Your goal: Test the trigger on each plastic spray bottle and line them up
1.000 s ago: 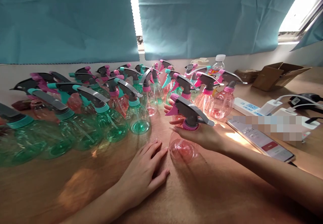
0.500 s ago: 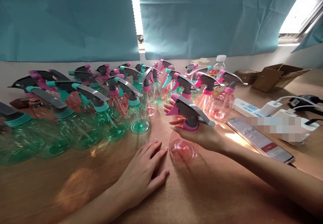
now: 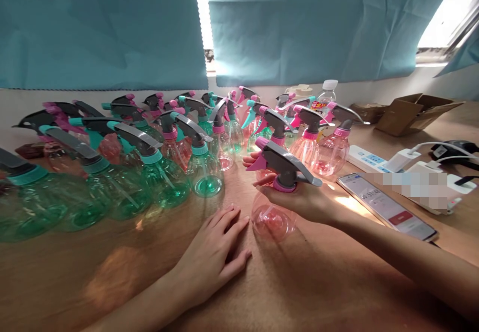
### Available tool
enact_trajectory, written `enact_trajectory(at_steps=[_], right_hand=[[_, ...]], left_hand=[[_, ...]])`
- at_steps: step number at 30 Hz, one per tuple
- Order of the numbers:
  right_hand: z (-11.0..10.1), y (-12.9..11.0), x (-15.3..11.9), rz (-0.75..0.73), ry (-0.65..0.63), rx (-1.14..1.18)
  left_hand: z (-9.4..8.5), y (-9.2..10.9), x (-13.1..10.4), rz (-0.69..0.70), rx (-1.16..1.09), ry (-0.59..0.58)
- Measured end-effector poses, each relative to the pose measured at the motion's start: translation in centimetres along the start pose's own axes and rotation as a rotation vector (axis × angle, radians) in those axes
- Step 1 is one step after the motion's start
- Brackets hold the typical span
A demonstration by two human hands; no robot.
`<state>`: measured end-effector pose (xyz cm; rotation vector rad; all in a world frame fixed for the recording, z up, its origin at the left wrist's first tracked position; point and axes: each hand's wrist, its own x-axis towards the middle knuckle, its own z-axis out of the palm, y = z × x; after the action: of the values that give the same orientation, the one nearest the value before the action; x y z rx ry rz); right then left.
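Note:
A pink transparent spray bottle [image 3: 274, 220] with a grey and pink trigger head stands upright on the wooden table [image 3: 224, 307]. Around its neck, just below the pink collar, is my right hand [image 3: 299, 199], its fingers partly hidden behind the bottle. My left hand [image 3: 215, 249] lies palm down on the table to the left of that bottle, fingers spread and nothing in them. Nearest beyond my left hand stands a green spray bottle [image 3: 205, 174] with a turquoise collar.
Several green and pink spray bottles crowd the left and back, including a pink one [image 3: 331, 155]. At the right are a phone [image 3: 387, 207], a white power strip [image 3: 368, 158] with chargers and cables, and an open cardboard box [image 3: 402, 115]. Blue curtains hang behind.
Both hands and the held bottle keep almost the same places; the view has shifted very slightly.

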<state>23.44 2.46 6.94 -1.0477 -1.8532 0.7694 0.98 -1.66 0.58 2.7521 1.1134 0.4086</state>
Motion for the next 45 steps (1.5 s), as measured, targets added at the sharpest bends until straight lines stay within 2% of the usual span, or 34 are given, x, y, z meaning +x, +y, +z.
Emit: enact_trajectory(at_steps=[3, 10, 14, 18, 25, 28, 34, 42, 45], right_hand=[[0.0, -0.1, 0.0, -0.009, -0.026, 0.025], [-0.1, 0.3, -0.1, -0.002, 0.010, -0.024], [-0.1, 0.1, -0.2, 0.022, -0.027, 0.030], [0.0, 0.0, -0.3, -0.070, 0.008, 0.105], [-0.1, 0.2, -0.4, -0.186, 0.039, 0.058], [0.0, 0.1, -0.4, -0.162, 0.043, 0.083], [0.1, 0.1, -0.3, -0.041, -0.039, 0.170], [0.4, 0.7, -0.4, 0.035, -0.004, 0.156], [0.7, 1.1, -0.4, -0.014, 0.045, 0.091]], left_hand=[[0.1, 0.0, 0.0, 0.002, -0.005, 0.008], [0.0, 0.0, 0.0, 0.005, 0.000, 0.008], [0.0, -0.1, 0.0, 0.004, 0.001, 0.013], [0.1, 0.0, 0.0, 0.005, -0.002, 0.016], [0.0, 0.0, 0.0, 0.003, -0.010, 0.006], [0.0, 0.0, 0.0, 0.004, -0.013, 0.014], [0.0, 0.1, 0.0, 0.001, -0.020, 0.023], [-0.2, 0.1, 0.1, -0.001, -0.009, 0.021], [-0.2, 0.1, 0.2, 0.004, -0.005, 0.025]])
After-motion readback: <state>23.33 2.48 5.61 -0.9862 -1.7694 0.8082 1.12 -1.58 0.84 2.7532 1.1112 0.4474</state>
